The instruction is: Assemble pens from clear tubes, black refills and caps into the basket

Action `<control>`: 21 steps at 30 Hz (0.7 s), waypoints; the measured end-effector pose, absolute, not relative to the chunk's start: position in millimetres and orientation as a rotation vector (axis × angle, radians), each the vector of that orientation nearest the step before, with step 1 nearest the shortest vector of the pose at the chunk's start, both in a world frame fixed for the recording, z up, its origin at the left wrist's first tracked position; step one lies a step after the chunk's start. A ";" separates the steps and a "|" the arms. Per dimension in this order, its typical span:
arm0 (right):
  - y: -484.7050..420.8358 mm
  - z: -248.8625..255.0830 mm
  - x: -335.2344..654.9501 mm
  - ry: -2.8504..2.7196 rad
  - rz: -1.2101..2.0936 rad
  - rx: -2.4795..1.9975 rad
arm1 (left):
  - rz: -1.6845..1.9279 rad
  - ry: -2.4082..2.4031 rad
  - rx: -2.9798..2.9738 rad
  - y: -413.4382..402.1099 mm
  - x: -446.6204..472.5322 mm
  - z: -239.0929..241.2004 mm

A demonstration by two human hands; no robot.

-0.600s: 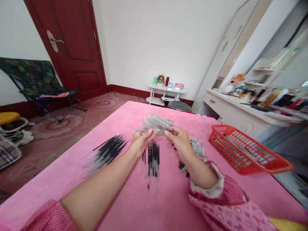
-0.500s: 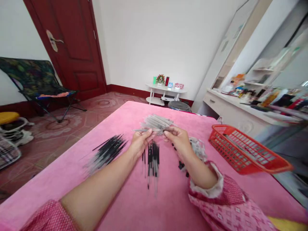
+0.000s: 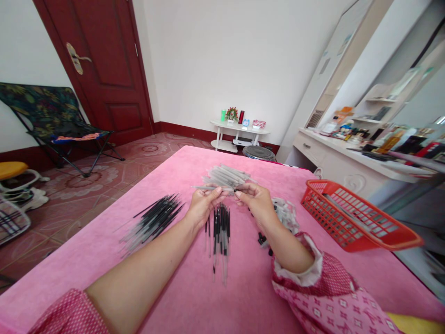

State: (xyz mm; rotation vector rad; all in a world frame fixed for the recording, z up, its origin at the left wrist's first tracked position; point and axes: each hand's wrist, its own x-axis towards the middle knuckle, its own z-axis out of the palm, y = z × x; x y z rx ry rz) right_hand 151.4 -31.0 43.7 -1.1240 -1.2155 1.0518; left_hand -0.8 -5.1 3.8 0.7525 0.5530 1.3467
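Pinching a pen tube (image 3: pixel 202 187), the left hand (image 3: pixel 204 203) faces the right hand (image 3: pixel 256 200), pinching a black piece (image 3: pixel 236 190); crooked pressure could loosen either.

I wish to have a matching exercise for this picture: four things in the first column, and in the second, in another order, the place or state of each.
1. left hand
2. right hand
3. basket
4. chair

A. has a small dark piece at its fingertips
B. on the floor, near the door
C. holds a thin pale stick
D. red, at the right side of the pink table

Right pairs: 1-C, 2-A, 3-D, 4-B
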 end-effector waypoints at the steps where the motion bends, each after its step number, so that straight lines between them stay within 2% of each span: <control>1: -30.7 43.3 151.5 -1.217 1.050 -1.126 | 1.348 0.556 0.752 -5.3 -0.8 4.3; 21: -29.3 40.8 151.8 -1.243 1.012 -1.118 | 1.363 0.573 0.785 -8.7 0.6 7.6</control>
